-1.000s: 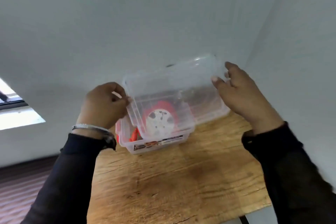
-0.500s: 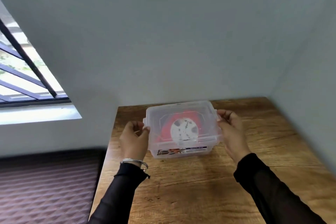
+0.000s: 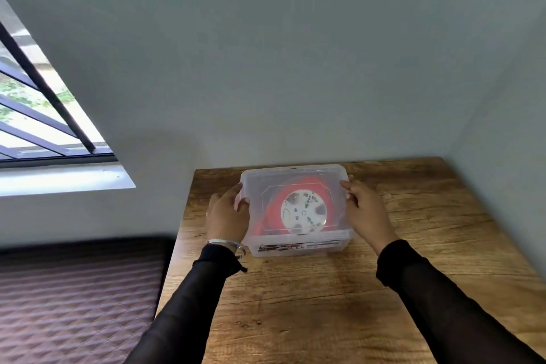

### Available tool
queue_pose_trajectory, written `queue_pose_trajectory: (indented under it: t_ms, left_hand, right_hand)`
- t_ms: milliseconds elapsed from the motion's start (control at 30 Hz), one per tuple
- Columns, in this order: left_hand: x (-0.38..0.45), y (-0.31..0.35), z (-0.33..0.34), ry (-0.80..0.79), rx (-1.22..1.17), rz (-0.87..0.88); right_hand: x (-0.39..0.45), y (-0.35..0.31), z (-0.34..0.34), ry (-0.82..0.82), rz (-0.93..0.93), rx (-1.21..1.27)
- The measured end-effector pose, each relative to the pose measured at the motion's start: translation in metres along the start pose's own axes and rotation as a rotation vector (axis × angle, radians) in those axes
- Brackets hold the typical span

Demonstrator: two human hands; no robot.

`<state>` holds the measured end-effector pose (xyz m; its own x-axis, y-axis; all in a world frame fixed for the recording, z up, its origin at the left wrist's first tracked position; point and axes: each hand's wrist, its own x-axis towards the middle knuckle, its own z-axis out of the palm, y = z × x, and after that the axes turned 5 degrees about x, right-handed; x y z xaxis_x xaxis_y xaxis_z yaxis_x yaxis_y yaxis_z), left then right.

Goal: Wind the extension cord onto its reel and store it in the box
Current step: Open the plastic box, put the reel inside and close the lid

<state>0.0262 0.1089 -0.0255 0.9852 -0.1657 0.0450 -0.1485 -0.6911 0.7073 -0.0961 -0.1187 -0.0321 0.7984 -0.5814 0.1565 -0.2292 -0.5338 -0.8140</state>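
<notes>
Hands — two, left hand [image 3: 227,213] and right hand [image 3: 366,210] — grip one box [image 3: 295,242]; one reel [image 3: 304,211] inside.

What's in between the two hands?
In the head view, the clear box, its lid on, lies between left hand and right hand.

A clear box [image 3: 298,245] with a clear lid [image 3: 292,183] shows an orange cord [image 3: 273,210] round a white reel [image 3: 304,213], on a brown wood-grain table [image 3: 325,304], beside a brown diamond-quilted surface [image 3: 74,304] at lower left, under grey-green walls [image 3: 266,53]
</notes>
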Motion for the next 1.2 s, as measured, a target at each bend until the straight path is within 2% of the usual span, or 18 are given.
queue_pose_trajectory:
  t_ms: [133, 333, 400, 433, 500, 567, 633, 700, 800, 867, 967, 1067, 1200]
  left_hand:
    - [0.010, -0.001, 0.011, 0.023, 0.017, 0.002]
    - [0.018, -0.006, 0.022, 0.023, -0.183, -0.067]
    - [0.019, -0.005, 0.020, 0.001, -0.322, -0.187]
    - [0.019, -0.005, 0.017, -0.046, -0.417, -0.307]
    - [0.019, -0.009, 0.008, -0.187, -0.609, -0.569]
    - [0.024, -0.013, -0.003, -0.313, -0.685, -0.668]
    - [0.033, -0.011, -0.008, -0.326, -0.652, -0.630]
    - [0.036, -0.004, -0.004, -0.276, -0.533, -0.529]
    - [0.027, 0.005, 0.009, -0.183, -0.197, -0.331]
    - [0.019, 0.007, 0.014, -0.121, -0.028, -0.228]
    - [0.018, 0.009, 0.018, -0.078, 0.093, -0.122]
    - [0.021, 0.010, 0.021, -0.053, 0.183, -0.035]
    - [0.032, 0.005, 0.027, 0.004, 0.160, -0.029]
  right_hand:
    - [0.015, 0.000, 0.002, -0.053, -0.050, -0.241]
    - [0.027, 0.000, 0.000, -0.072, 0.004, -0.228]
    - [0.029, 0.002, -0.005, -0.071, 0.069, -0.039]
    - [0.028, 0.003, -0.006, -0.070, 0.138, 0.109]
    - [0.026, 0.007, -0.011, -0.070, 0.364, 0.436]
    - [0.030, 0.013, -0.016, -0.098, 0.613, 0.576]
    - [0.037, 0.016, -0.021, -0.180, 0.692, 0.481]
    - [0.040, 0.011, -0.021, -0.165, 0.644, 0.402]
    - [0.039, 0.002, -0.015, -0.147, 0.542, 0.337]
    - [0.036, -0.002, -0.010, -0.138, 0.470, 0.201]
    - [0.034, -0.009, -0.004, -0.096, 0.366, -0.033]
    - [0.032, -0.019, 0.007, -0.026, 0.231, -0.373]
    - [0.036, -0.016, 0.023, 0.018, 0.167, -0.400]
